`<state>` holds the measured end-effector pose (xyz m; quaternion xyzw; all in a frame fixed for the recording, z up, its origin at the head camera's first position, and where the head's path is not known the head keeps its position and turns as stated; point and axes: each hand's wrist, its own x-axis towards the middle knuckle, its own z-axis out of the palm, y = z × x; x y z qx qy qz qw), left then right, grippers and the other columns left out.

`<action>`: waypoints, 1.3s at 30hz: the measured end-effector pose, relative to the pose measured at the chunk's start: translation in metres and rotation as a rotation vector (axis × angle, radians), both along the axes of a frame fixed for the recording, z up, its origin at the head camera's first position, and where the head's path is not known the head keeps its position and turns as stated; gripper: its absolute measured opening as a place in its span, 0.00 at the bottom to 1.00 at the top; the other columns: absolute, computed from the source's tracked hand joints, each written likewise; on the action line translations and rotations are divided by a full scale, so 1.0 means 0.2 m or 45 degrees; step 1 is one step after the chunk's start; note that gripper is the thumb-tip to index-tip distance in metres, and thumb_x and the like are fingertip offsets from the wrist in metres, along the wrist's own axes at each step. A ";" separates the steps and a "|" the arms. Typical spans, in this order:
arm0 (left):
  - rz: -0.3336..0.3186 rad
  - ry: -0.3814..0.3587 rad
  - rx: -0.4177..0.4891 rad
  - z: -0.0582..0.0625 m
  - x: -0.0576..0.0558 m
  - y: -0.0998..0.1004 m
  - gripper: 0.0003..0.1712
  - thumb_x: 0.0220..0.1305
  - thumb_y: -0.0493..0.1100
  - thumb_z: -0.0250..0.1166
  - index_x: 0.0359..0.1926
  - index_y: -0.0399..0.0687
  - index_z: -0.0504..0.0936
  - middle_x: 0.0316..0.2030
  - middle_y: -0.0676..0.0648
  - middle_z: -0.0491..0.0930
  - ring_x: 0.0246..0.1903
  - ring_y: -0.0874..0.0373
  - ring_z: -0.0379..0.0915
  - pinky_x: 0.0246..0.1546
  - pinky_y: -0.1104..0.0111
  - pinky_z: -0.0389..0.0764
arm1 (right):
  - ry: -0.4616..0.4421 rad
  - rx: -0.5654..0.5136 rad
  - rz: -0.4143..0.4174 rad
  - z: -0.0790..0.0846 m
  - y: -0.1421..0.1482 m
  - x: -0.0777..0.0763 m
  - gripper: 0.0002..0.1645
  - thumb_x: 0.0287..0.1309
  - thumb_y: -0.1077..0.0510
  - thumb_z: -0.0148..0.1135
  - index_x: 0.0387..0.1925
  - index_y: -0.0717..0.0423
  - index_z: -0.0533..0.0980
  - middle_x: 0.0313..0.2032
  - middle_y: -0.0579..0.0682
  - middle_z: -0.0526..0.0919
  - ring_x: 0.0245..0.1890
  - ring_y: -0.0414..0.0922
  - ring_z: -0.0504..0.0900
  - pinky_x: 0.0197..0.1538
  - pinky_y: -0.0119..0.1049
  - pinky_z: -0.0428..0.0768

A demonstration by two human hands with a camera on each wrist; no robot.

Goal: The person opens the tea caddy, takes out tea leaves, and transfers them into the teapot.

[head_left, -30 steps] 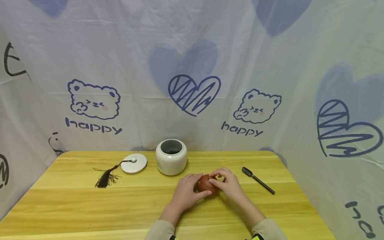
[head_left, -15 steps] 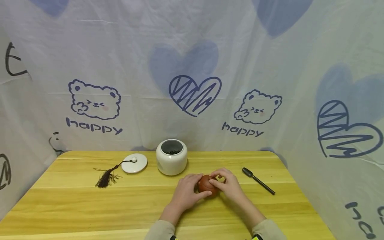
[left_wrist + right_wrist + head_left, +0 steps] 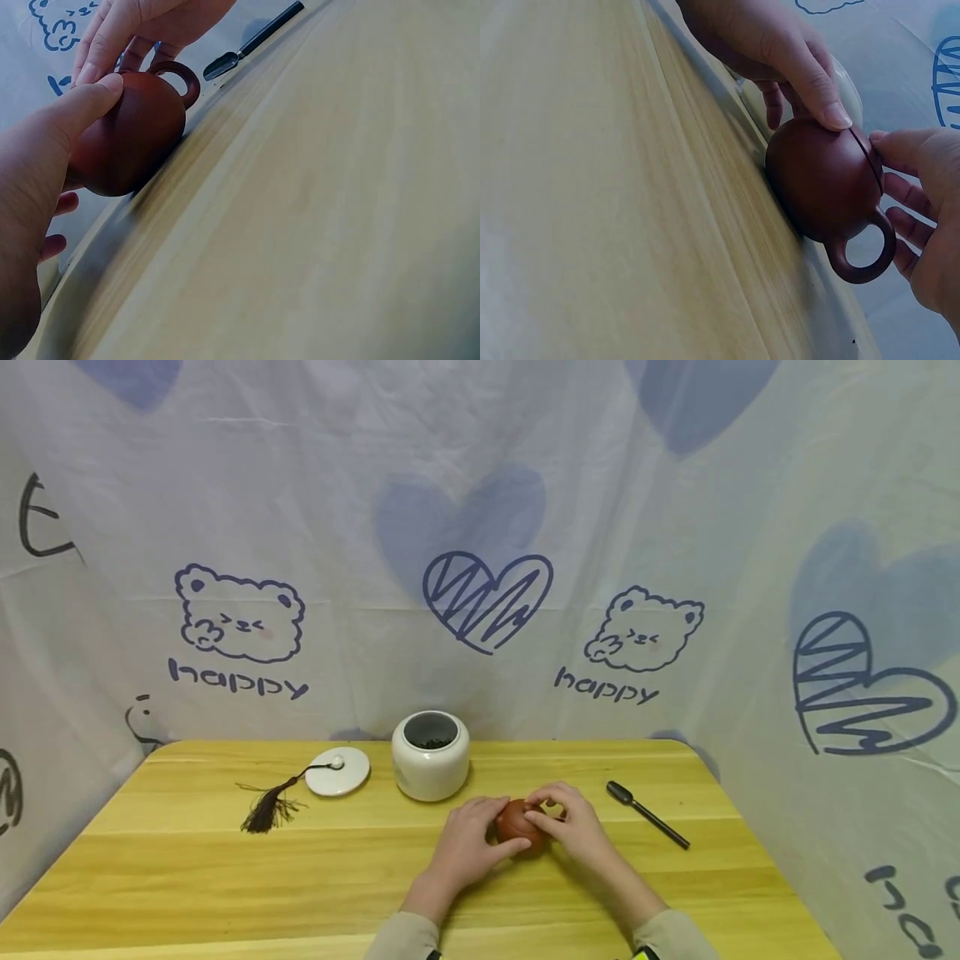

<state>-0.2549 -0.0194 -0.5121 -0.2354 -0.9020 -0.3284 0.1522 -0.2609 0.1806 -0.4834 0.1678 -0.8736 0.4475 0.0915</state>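
Observation:
A small reddish-brown clay teapot (image 3: 516, 832) sits on the wooden table between both hands. My left hand (image 3: 468, 843) holds its body, with the thumb on the near side and the fingers on the far side. My right hand (image 3: 579, 828) is at the top, thumb and fingers pinching the teapot lid (image 3: 875, 161); the knob is hidden behind them. In the right wrist view a thin dark seam runs between lid and body. The looped handle (image 3: 193, 84) points to the right, below the right hand's fingers.
Behind the hands stands an open white jar (image 3: 430, 774) with dark bits inside. A white jar lid (image 3: 347, 783) with a dark tassel (image 3: 262, 812) lies to its left. On the right lies a black scoop (image 3: 648, 815). A printed cloth (image 3: 360, 527) hangs behind the table (image 3: 300, 893).
Both hands keep their places on the teapot, and nothing on the table has moved. Only the head view has shifted very slightly.

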 end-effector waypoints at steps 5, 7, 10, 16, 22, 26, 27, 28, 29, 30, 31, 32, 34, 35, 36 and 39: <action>0.005 -0.029 0.104 -0.02 -0.01 -0.01 0.35 0.56 0.66 0.67 0.57 0.50 0.81 0.52 0.51 0.84 0.58 0.54 0.75 0.60 0.52 0.73 | 0.014 -0.005 0.008 0.01 0.02 0.00 0.07 0.57 0.54 0.69 0.39 0.43 0.83 0.42 0.43 0.84 0.44 0.45 0.75 0.39 0.28 0.72; 0.002 -0.010 0.149 -0.02 -0.02 -0.01 0.33 0.56 0.65 0.68 0.55 0.50 0.82 0.51 0.51 0.84 0.56 0.54 0.76 0.59 0.52 0.74 | 0.008 -0.008 0.012 0.02 0.03 0.01 0.07 0.57 0.54 0.68 0.39 0.42 0.83 0.42 0.43 0.84 0.45 0.46 0.75 0.40 0.30 0.71; -0.006 0.030 0.228 -0.02 -0.03 -0.01 0.29 0.56 0.62 0.69 0.51 0.48 0.84 0.48 0.50 0.86 0.53 0.54 0.79 0.57 0.54 0.77 | 0.004 -0.003 0.009 0.03 0.05 0.00 0.08 0.58 0.52 0.68 0.40 0.43 0.83 0.42 0.43 0.84 0.45 0.46 0.75 0.42 0.32 0.71; 0.107 0.167 0.414 -0.01 -0.04 -0.04 0.18 0.58 0.52 0.70 0.45 0.47 0.86 0.44 0.50 0.86 0.48 0.55 0.79 0.53 0.60 0.78 | 0.050 0.019 -0.034 0.09 0.13 -0.01 0.10 0.59 0.53 0.67 0.43 0.47 0.83 0.42 0.45 0.84 0.44 0.48 0.75 0.43 0.34 0.73; 0.231 0.529 0.500 0.02 -0.08 -0.10 0.13 0.55 0.42 0.72 0.41 0.43 0.86 0.39 0.47 0.87 0.43 0.51 0.80 0.48 0.62 0.78 | 0.058 -0.016 -0.138 0.16 0.23 -0.01 0.12 0.61 0.51 0.65 0.45 0.49 0.83 0.45 0.48 0.84 0.45 0.48 0.75 0.43 0.30 0.75; 0.303 0.671 0.530 0.04 -0.09 -0.16 0.11 0.55 0.40 0.71 0.39 0.41 0.86 0.37 0.46 0.87 0.40 0.50 0.81 0.46 0.63 0.77 | 0.001 -0.062 -0.182 0.19 0.28 -0.01 0.14 0.62 0.50 0.64 0.46 0.51 0.82 0.46 0.50 0.82 0.42 0.40 0.73 0.41 0.26 0.75; 0.318 0.696 0.535 0.05 -0.10 -0.18 0.11 0.54 0.39 0.71 0.39 0.41 0.86 0.36 0.46 0.87 0.40 0.50 0.81 0.46 0.62 0.77 | -0.007 -0.073 -0.186 0.20 0.29 -0.01 0.15 0.62 0.50 0.64 0.47 0.52 0.82 0.46 0.50 0.82 0.42 0.38 0.72 0.41 0.26 0.75; 0.335 0.714 0.540 0.06 -0.10 -0.19 0.10 0.54 0.39 0.70 0.39 0.41 0.85 0.36 0.46 0.87 0.40 0.50 0.81 0.45 0.61 0.77 | -0.008 -0.077 -0.191 0.21 0.30 -0.01 0.16 0.63 0.49 0.64 0.47 0.53 0.82 0.46 0.51 0.82 0.41 0.36 0.72 0.40 0.26 0.75; 0.343 0.730 0.551 0.07 -0.11 -0.20 0.10 0.54 0.38 0.70 0.39 0.41 0.85 0.36 0.46 0.87 0.39 0.49 0.81 0.44 0.61 0.77 | -0.007 -0.080 -0.196 0.21 0.30 -0.01 0.16 0.63 0.49 0.64 0.47 0.54 0.82 0.46 0.51 0.82 0.41 0.35 0.71 0.40 0.25 0.75; 0.351 0.746 0.559 0.09 -0.11 -0.22 0.10 0.54 0.38 0.70 0.39 0.40 0.85 0.36 0.45 0.86 0.39 0.49 0.81 0.44 0.60 0.77 | 0.001 -0.080 -0.198 0.22 0.31 -0.01 0.17 0.63 0.50 0.63 0.47 0.55 0.81 0.46 0.51 0.82 0.40 0.34 0.71 0.40 0.25 0.74; 0.359 0.752 0.568 0.10 -0.11 -0.23 0.10 0.54 0.37 0.69 0.39 0.40 0.85 0.36 0.45 0.86 0.39 0.48 0.81 0.44 0.60 0.76 | 0.007 -0.083 -0.201 0.22 0.31 -0.01 0.17 0.63 0.50 0.64 0.47 0.55 0.81 0.46 0.51 0.82 0.40 0.34 0.71 0.39 0.25 0.74; 0.368 0.761 0.570 0.11 -0.11 -0.25 0.10 0.54 0.37 0.69 0.39 0.40 0.85 0.36 0.45 0.86 0.39 0.48 0.81 0.43 0.60 0.76 | 0.014 -0.084 -0.202 0.22 0.31 -0.01 0.17 0.63 0.50 0.64 0.47 0.55 0.81 0.46 0.51 0.82 0.40 0.34 0.71 0.39 0.25 0.74; 0.382 0.792 0.575 0.13 -0.11 -0.28 0.10 0.55 0.37 0.68 0.39 0.40 0.86 0.36 0.44 0.87 0.38 0.47 0.80 0.42 0.59 0.76 | 0.029 -0.088 -0.198 0.23 0.31 -0.01 0.16 0.63 0.50 0.64 0.47 0.56 0.81 0.46 0.51 0.83 0.41 0.33 0.72 0.40 0.25 0.74; 0.391 0.811 0.575 0.14 -0.12 -0.30 0.10 0.54 0.37 0.68 0.39 0.40 0.86 0.35 0.44 0.87 0.38 0.47 0.81 0.42 0.59 0.76 | 0.032 -0.094 -0.192 0.24 0.31 -0.01 0.16 0.63 0.50 0.64 0.47 0.55 0.81 0.46 0.50 0.83 0.41 0.33 0.72 0.40 0.25 0.74; 0.411 0.814 0.570 0.15 -0.12 -0.31 0.10 0.55 0.37 0.68 0.39 0.40 0.86 0.35 0.44 0.87 0.37 0.46 0.80 0.42 0.59 0.75 | 0.032 -0.100 -0.186 0.24 0.31 -0.01 0.16 0.63 0.51 0.64 0.47 0.55 0.81 0.46 0.50 0.83 0.41 0.33 0.72 0.40 0.25 0.74; 0.460 0.812 0.566 0.18 -0.11 -0.35 0.10 0.55 0.39 0.68 0.39 0.40 0.86 0.35 0.44 0.87 0.37 0.45 0.79 0.40 0.57 0.72 | 0.038 -0.108 -0.175 0.26 0.29 0.01 0.15 0.63 0.51 0.64 0.47 0.54 0.82 0.46 0.49 0.83 0.41 0.33 0.72 0.40 0.25 0.75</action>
